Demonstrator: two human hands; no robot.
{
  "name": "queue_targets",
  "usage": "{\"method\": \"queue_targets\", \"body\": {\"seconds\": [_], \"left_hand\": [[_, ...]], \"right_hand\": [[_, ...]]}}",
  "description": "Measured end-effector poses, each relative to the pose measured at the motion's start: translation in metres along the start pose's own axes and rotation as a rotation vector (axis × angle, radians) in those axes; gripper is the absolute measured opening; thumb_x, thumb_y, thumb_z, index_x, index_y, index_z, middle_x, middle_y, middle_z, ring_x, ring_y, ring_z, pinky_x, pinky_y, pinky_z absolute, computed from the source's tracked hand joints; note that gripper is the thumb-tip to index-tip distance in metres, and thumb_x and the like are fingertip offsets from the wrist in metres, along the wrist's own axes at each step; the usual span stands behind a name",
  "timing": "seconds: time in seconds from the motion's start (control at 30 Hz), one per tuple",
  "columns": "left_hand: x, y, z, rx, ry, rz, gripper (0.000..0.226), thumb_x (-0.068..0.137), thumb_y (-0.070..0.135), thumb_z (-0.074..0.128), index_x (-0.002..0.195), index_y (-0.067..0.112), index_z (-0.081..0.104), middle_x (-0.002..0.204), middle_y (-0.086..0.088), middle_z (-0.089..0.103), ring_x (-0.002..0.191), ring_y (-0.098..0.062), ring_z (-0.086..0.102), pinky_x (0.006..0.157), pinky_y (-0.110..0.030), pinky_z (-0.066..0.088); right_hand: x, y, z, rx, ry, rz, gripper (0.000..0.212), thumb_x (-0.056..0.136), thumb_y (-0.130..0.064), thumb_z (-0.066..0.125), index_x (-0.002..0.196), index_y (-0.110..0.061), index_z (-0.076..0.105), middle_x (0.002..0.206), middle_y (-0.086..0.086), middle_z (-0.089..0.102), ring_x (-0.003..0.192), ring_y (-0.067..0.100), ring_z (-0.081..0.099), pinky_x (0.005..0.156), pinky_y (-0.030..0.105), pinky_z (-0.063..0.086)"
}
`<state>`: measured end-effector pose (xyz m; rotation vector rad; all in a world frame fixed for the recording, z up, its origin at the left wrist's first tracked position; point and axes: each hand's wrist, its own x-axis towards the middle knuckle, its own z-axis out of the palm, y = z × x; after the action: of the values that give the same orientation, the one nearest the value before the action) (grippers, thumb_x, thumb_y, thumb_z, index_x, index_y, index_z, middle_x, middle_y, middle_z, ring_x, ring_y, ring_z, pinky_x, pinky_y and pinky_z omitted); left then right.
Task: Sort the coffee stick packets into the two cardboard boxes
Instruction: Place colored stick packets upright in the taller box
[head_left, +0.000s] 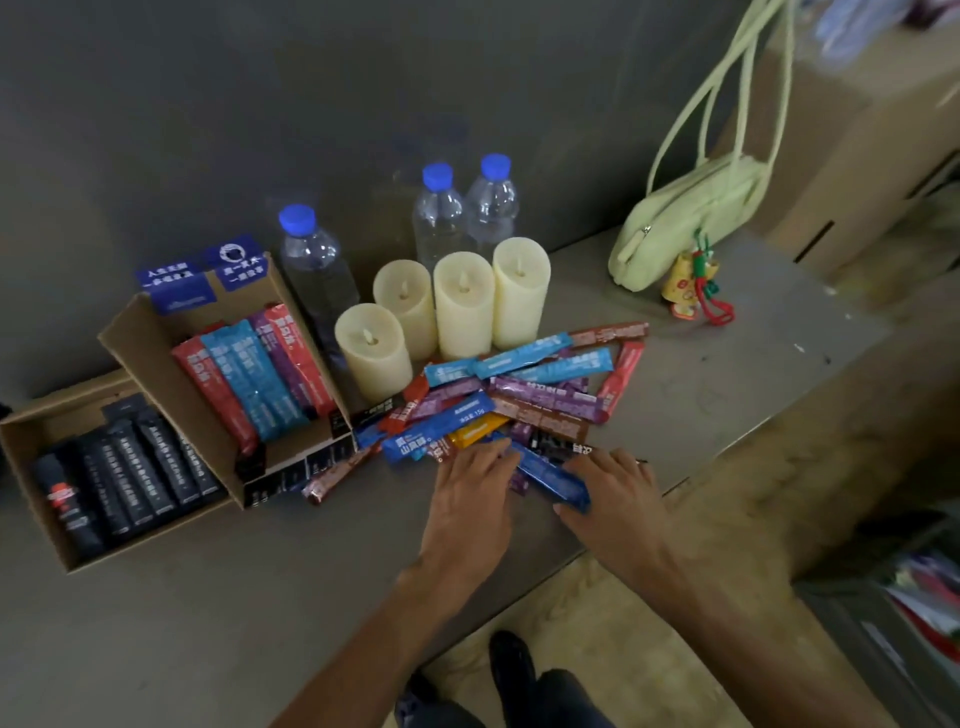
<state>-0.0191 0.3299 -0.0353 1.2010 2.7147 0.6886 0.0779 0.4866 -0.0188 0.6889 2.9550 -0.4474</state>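
A loose pile of coloured coffee stick packets (524, 397) lies on the grey table in front of the candles. My left hand (470, 501) rests on the pile's near edge, fingers fairly straight, fingertips touching the upper end of a dark blue packet (548, 475). My right hand (615, 499) holds that packet's lower end between thumb and fingers. At the left stand two open cardboard boxes. The colour box (137, 338) holds red, blue and purple packets. The lower left box (26, 457) holds black packets. A brown packet (337, 475) lies beside the colour box.
Several cream pillar candles (462, 304) and three blue-capped water bottles (317, 265) stand behind the pile. A pale green handbag (680, 223) with a red charm sits at the back right. The table's front edge (675, 486) runs just behind my right hand.
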Motion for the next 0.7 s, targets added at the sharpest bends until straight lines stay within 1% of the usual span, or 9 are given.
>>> {"method": "queue_targets", "body": {"seconds": [0.07, 0.13, 0.2, 0.27, 0.37, 0.43, 0.57, 0.63, 0.7], "left_hand": [[0.006, 0.002, 0.004, 0.017, -0.036, 0.025, 0.049, 0.081, 0.013, 0.063, 0.13, 0.014, 0.061, 0.136, -0.002, 0.059, 0.128, -0.023, 0.054, 0.106, -0.044, 0.043], [0.01, 0.003, 0.004, 0.013, -0.018, 0.017, 0.052, 0.078, 0.017, 0.064, 0.13, 0.013, 0.061, 0.135, -0.004, 0.061, 0.127, -0.023, 0.055, 0.106, -0.044, 0.043], [0.016, 0.004, 0.0, -0.02, 0.03, -0.017, 0.046, 0.078, 0.018, 0.067, 0.124, 0.015, 0.064, 0.126, -0.002, 0.064, 0.121, -0.023, 0.057, 0.104, -0.042, 0.041], [0.023, 0.004, -0.007, -0.096, 0.026, -0.077, 0.034, 0.083, 0.016, 0.07, 0.116, 0.024, 0.064, 0.118, 0.004, 0.064, 0.115, -0.016, 0.055, 0.102, -0.032, 0.037], [0.027, 0.014, -0.027, -0.306, -0.006, -0.153, 0.015, 0.088, 0.024, 0.069, 0.099, 0.031, 0.064, 0.095, 0.015, 0.064, 0.092, -0.001, 0.057, 0.079, -0.009, 0.038], [0.025, 0.025, -0.039, -0.496, -0.031, -0.243, 0.009, 0.088, 0.026, 0.07, 0.093, 0.032, 0.064, 0.083, 0.014, 0.065, 0.081, 0.005, 0.059, 0.066, -0.006, 0.042], [0.018, 0.03, -0.041, -0.738, -0.077, -0.367, 0.004, 0.087, 0.03, 0.072, 0.089, 0.028, 0.069, 0.082, 0.008, 0.069, 0.078, -0.004, 0.064, 0.064, -0.013, 0.048], [0.016, 0.031, -0.037, -0.793, -0.103, -0.409, 0.007, 0.086, 0.032, 0.072, 0.089, 0.026, 0.071, 0.084, 0.006, 0.071, 0.081, -0.01, 0.067, 0.07, -0.023, 0.052], [0.014, 0.033, -0.036, -0.827, -0.103, -0.446, 0.006, 0.086, 0.032, 0.073, 0.087, 0.026, 0.071, 0.083, 0.005, 0.07, 0.08, -0.011, 0.066, 0.069, -0.025, 0.051]], "right_hand": [[0.003, -0.001, 0.001, -0.017, -0.012, -0.009, 0.034, 0.086, -0.033, 0.066, 0.119, -0.026, 0.064, 0.115, -0.005, 0.066, 0.11, 0.021, 0.059, 0.093, 0.037, 0.041], [0.004, -0.002, -0.002, 0.057, 0.038, -0.014, 0.026, 0.09, -0.027, 0.061, 0.114, -0.026, 0.067, 0.109, -0.005, 0.071, 0.101, 0.019, 0.065, 0.087, 0.035, 0.048], [0.004, -0.001, -0.012, 0.215, 0.058, -0.014, 0.017, 0.095, -0.025, 0.059, 0.107, -0.026, 0.071, 0.096, -0.008, 0.072, 0.086, 0.014, 0.066, 0.074, 0.027, 0.049], [0.009, 0.001, -0.03, 0.466, -0.03, 0.036, 0.014, 0.098, -0.027, 0.058, 0.093, -0.026, 0.071, 0.079, -0.013, 0.068, 0.07, 0.004, 0.063, 0.064, 0.019, 0.046], [0.02, 0.007, -0.058, 0.877, -0.029, 0.193, 0.019, 0.097, -0.027, 0.061, 0.083, -0.02, 0.071, 0.065, -0.006, 0.068, 0.058, 0.004, 0.06, 0.059, 0.02, 0.048], [0.026, 0.013, -0.07, 1.045, -0.021, 0.256, 0.024, 0.099, -0.027, 0.059, 0.087, -0.01, 0.072, 0.065, -0.001, 0.067, 0.058, 0.011, 0.056, 0.056, 0.021, 0.046], [0.034, 0.017, -0.08, 1.241, -0.029, 0.294, 0.033, 0.102, -0.027, 0.053, 0.082, -0.005, 0.068, 0.066, 0.004, 0.062, 0.055, 0.012, 0.049, 0.054, 0.021, 0.04], [0.037, 0.017, -0.082, 1.258, -0.037, 0.312, 0.031, 0.102, -0.026, 0.054, 0.083, -0.006, 0.069, 0.067, 0.004, 0.06, 0.055, 0.011, 0.048, 0.056, 0.021, 0.042], [0.038, 0.017, -0.081, 1.258, -0.038, 0.323, 0.03, 0.101, -0.026, 0.054, 0.084, -0.007, 0.07, 0.066, 0.003, 0.06, 0.056, 0.011, 0.048, 0.058, 0.023, 0.041]]}}
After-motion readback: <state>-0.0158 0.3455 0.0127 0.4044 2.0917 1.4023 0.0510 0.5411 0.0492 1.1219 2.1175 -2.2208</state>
